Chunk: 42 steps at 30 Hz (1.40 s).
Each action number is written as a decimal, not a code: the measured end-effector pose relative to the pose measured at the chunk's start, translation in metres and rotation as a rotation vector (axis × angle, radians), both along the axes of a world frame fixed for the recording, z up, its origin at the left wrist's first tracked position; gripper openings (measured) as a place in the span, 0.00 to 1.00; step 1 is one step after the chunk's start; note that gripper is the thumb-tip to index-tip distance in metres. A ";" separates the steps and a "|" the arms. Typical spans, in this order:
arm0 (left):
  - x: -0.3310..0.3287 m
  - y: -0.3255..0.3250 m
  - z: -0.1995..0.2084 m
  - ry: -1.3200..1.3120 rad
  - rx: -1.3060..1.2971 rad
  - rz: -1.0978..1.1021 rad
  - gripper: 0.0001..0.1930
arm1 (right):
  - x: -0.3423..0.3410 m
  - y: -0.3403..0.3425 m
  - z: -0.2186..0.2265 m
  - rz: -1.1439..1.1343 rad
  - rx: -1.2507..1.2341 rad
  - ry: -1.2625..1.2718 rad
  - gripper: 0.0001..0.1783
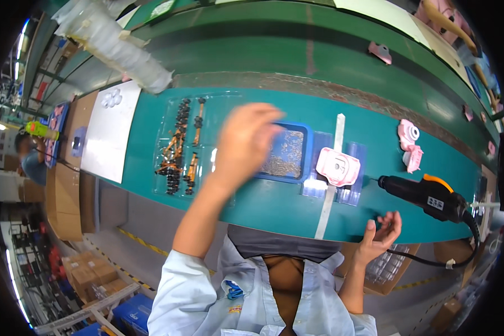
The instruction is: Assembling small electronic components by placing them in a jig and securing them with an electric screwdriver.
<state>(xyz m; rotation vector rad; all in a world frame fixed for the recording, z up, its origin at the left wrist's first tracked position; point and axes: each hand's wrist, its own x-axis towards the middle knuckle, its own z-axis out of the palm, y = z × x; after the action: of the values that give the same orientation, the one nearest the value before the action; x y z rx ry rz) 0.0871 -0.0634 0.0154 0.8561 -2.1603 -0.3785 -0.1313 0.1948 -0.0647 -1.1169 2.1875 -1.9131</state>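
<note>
Pink-and-white camera shell [337, 167]: lying flat on the green desk [274, 213], just right of the blue tray [308, 148], across a pale tape strip [340, 127] and between clear plastic pieces [351, 193] showing on both sides. Small round fitting visible mid-shell, too small to identify.

Left hand [246, 143]: above the left part of the blue tray, blurred. Fingers bent, partly closed toward the thumb. Cannot tell whether gripping anything. Tray contents: many small metal pieces [281, 165], likely screws, heaped mostly toward the near side.

Right hand [382, 234]: at the near edge of the desk, palm turned up, fingers loosely curled and apart, nothing visible in grasp. Nearest to the black electric screwdriver [414, 193], but not touching. Orange lever on top, tip pointing left toward the shell, cable curving down and back.

Farther right: two pink toy cameras [409, 133], one just behind the other. Left of the tray: black-and-orange ribbon-cable parts [172, 159] in rows inside a clear tray. Beyond, toward the left end: white sheet [109, 145] with small white round pieces [112, 99] on top.
</note>
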 end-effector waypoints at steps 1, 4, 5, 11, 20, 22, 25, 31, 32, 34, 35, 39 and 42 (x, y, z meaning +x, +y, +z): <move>0.031 -0.018 -0.007 -0.066 0.006 0.136 0.10 | 0.000 0.007 -0.005 0.015 0.043 -0.010 0.26; 0.105 -0.053 -0.004 -0.136 0.190 0.466 0.07 | 0.006 0.001 -0.004 0.088 0.082 -0.001 0.22; 0.111 -0.060 -0.003 -0.138 0.187 0.477 0.07 | 0.008 -0.003 -0.001 0.124 0.090 0.029 0.20; 0.108 -0.101 -0.021 -0.432 0.214 0.467 0.06 | 0.015 -0.009 0.004 0.168 0.129 0.135 0.14; 0.110 -0.100 -0.018 -0.226 0.113 0.462 0.08 | 0.018 -0.012 0.006 0.111 0.174 0.198 0.13; 0.109 -0.091 -0.008 -0.072 -0.010 0.444 0.09 | 0.018 -0.013 0.006 0.118 0.179 0.206 0.13; 0.115 -0.081 0.002 -0.095 -0.214 0.447 0.10 | 0.019 -0.012 0.007 0.136 0.162 0.212 0.13; 0.106 -0.061 0.030 -0.104 -0.437 0.456 0.11 | 0.020 -0.020 0.022 0.167 0.081 0.236 0.14; 0.099 -0.056 0.036 -0.019 -0.406 0.446 0.10 | 0.021 -0.021 0.027 0.170 0.062 0.241 0.14; 0.077 -0.042 0.040 0.364 0.058 0.335 0.07 | 0.023 -0.029 0.043 0.251 0.006 0.278 0.13; 0.061 -0.031 0.040 0.448 0.340 0.190 0.06 | 0.026 -0.036 0.052 0.231 0.004 0.282 0.13; -0.011 0.038 0.018 0.425 0.887 -0.229 0.06 | 0.042 -0.083 0.079 0.483 -0.089 0.028 0.18; -0.040 0.068 0.008 0.428 1.255 -0.377 0.09 | 0.046 -0.096 0.088 0.550 -0.082 -0.180 0.17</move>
<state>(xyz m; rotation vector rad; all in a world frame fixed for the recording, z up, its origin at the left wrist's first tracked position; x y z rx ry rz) 0.0473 0.0049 0.0237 0.8324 -1.5047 -2.0176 -0.0856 0.0988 0.0229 -1.3221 1.5129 -1.7762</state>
